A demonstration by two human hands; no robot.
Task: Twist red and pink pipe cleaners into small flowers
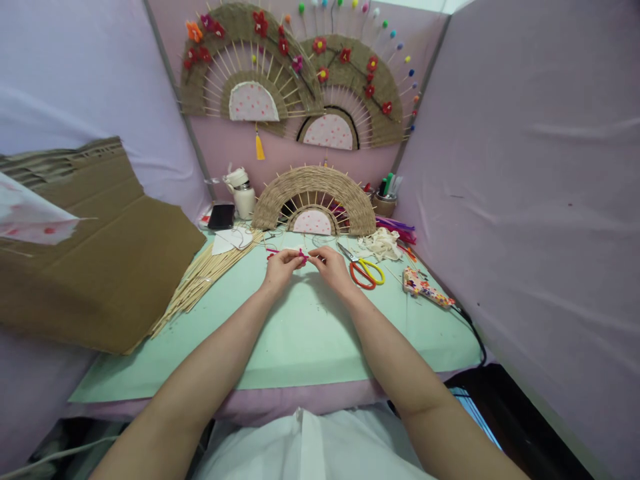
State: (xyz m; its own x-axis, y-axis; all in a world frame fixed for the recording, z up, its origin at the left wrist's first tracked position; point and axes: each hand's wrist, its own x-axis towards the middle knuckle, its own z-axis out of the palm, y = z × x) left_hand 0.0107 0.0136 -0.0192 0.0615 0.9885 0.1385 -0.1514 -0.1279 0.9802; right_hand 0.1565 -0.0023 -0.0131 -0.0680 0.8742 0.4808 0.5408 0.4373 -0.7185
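Note:
Over the middle of the mint-green table (295,333), my two hands meet at a small magenta pipe-cleaner piece (303,258). My left hand (283,265) pinches it from one side. From the other side, the closed fingertips of my right hand (327,263) grip it too. Its exact shape is mostly covered by my fingers. Just behind my hands stands a half-round fan (315,180) wound with twine, with thin sticks and a spotted centre. Scissors (367,272) with one red and one yellow handle lie close to my right hand.
Bundled sticks (200,280) and a large cardboard sheet (90,260) take up the left. A patterned glue gun (425,288) with a black cord lies right, near cream fabric scraps (381,244). Behind are a white bottle (243,195), a phone (221,217) and a pen holder (385,203).

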